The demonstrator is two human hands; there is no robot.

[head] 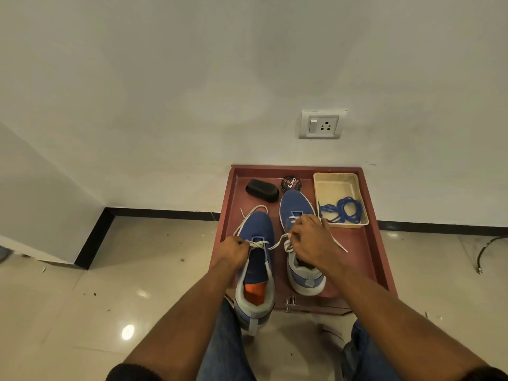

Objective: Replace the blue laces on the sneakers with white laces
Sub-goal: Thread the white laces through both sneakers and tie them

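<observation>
White lace (276, 244) is stretching btwn both hands over the left sneaker (257, 243), on the red tabletop (357, 243). Left hand (233, 250) & right hand (310, 237) are each pinching it. Risk: uneven pulling, lace slipping out of an eyelet.

Matt cloth sneakers (257, 235), glossy floor tiles (137, 298), smooth plastic tray (330, 185)

The right hand (310, 237) covers the lacing of the right sneaker (298, 215). Small print on the polish tin (291, 183) near the desk's (365, 257) far edge is unreadable. Both elbows are cut off by the picture's bottom edge.
</observation>
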